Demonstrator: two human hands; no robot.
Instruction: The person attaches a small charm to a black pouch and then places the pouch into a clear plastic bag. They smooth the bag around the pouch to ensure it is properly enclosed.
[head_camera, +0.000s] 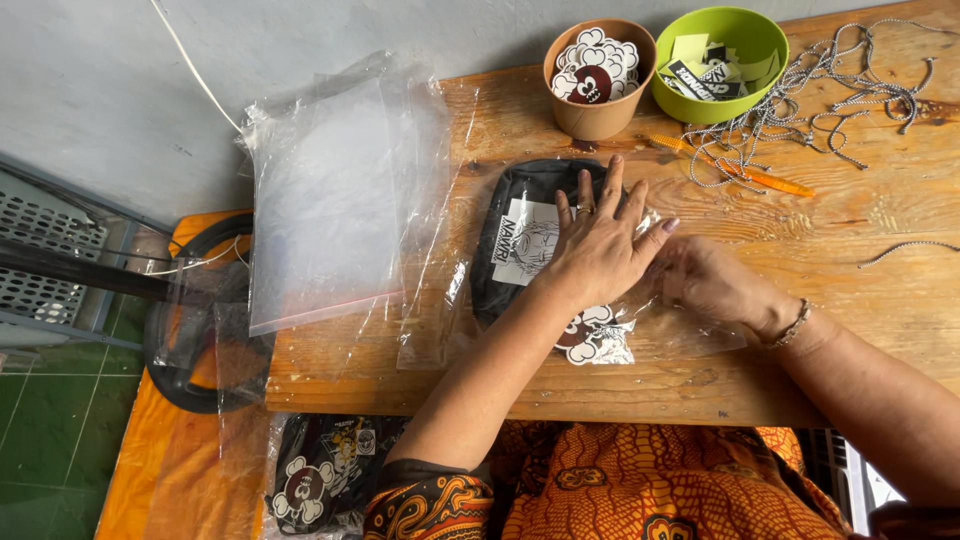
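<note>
Wooden desk, midway along it: the left hand presses flat, fingers spread, on a black pouch in a clear plastic bag; the right hand curls onto the bag's edge alongside.

The middle of the table is taken up: the left hand lies flat on a black pouch in a clear bag, with the right hand just beside it, so nothing passes there. Behind them a brown cup and a green bowl block the far edge, and a tangle of grey cord with an orange tool spreads across the far right. A stack of clear plastic bags covers the left end and overhangs it. Bare wood stays open along the near edge and on the right, past the stray cord.
</note>
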